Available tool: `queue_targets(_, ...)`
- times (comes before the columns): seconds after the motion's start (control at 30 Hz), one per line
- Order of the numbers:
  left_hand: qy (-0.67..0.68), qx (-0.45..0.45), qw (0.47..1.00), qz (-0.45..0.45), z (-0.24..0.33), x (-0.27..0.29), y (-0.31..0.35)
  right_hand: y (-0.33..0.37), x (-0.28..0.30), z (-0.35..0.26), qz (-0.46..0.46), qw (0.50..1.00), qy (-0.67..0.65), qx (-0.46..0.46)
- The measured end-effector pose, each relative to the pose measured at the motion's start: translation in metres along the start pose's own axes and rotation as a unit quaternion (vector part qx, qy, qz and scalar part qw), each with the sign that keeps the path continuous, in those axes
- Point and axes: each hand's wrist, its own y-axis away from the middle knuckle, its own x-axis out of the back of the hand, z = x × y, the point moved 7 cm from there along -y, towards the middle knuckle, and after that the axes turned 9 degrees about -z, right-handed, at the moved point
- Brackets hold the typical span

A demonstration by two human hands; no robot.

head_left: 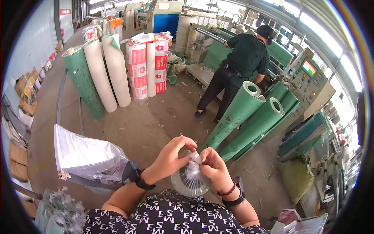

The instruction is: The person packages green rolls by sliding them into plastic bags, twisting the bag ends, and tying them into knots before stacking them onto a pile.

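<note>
Clear-wrapped bundle (pixel 58 212): lower left corner, with ruffled film ends
Dark green roll (pixel 83 82): stands on end on the floor (pixel 136 124), leaning left at the top
White plastic sheeting (pixel 87 150): lies over a dark frame, left of the person's forearm
Pale rolls (pixel 99 74): two, upright, side by side, just right of the dark green roll
Red-and-white packs (pixel 136 72): two tall stacks with a narrow pale roll between them
Left hand (pixel 165 160): fingers curved, with a gap between thumb and forefinger; thumb at the gathered film; whether it grips cannot be told
Film-wrapped round item (pixel 190 183): between both hands, in front of the torso; clear film (pixel 193 160) is gathered into a pleated neck at its top
Right hand (pixel 215 169): thumb and forefinger closed together, pinching the gathered film
Green rolls (pixel 233 117): a leaning group beyond the right hand
Co-worker (pixel 247 58): bends over a machine, back to the camera
Olive sack (pixel 298 179): on the floor at right
Control panel (pixel 311 82): upper right, with a lit screen and buttons
</note>
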Motion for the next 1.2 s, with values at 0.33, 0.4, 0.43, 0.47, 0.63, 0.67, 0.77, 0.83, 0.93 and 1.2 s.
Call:
queue_targets(0.33,-0.029,-0.014,0.998,-0.053,-0.008,0.005,0.005,0.004,-0.015,-0.027,0.025,0.891,0.45,0.057)
queue_targets(0.4,-0.041,-0.026,0.996,-0.071,-0.004,0.003,0.005,0.009,-0.014,-0.038,0.085,0.842,0.513,0.144)
queue_targets(0.43,-0.054,-0.037,0.994,-0.089,0.0,0.001,0.005,0.007,-0.015,-0.041,0.085,0.841,0.514,0.143)
queue_targets(0.47,-0.054,-0.036,0.994,-0.087,0.003,0.0,0.006,0.003,-0.022,-0.047,0.06,0.857,0.484,0.166)
queue_targets(0.63,-0.094,-0.142,0.983,-0.066,0.031,0.011,0.016,-0.016,-0.032,-0.059,0.073,0.924,0.302,0.223)
queue_targets(0.67,-0.094,-0.139,0.984,-0.063,0.027,0.013,0.019,-0.018,-0.03,-0.053,0.085,0.925,0.313,0.198)
queue_targets(0.77,-0.145,-0.113,0.981,-0.055,0.012,0.015,0.04,-0.008,-0.036,-0.042,0.039,0.88,0.472,0.03)
queue_targets(0.83,-0.145,-0.112,0.983,-0.022,0.016,0.015,0.045,0.008,-0.038,-0.022,0.002,0.794,0.606,-0.039)
queue_targets(0.93,-0.091,-0.161,0.983,0.012,0.021,0.009,0.055,0.021,-0.063,-0.025,-0.006,0.782,0.621,-0.057)
queue_targets(1.2,-0.03,-0.189,0.982,-0.013,0.023,-0.007,0.084,0.02,-0.051,-0.004,-0.194,0.751,0.598,-0.202)
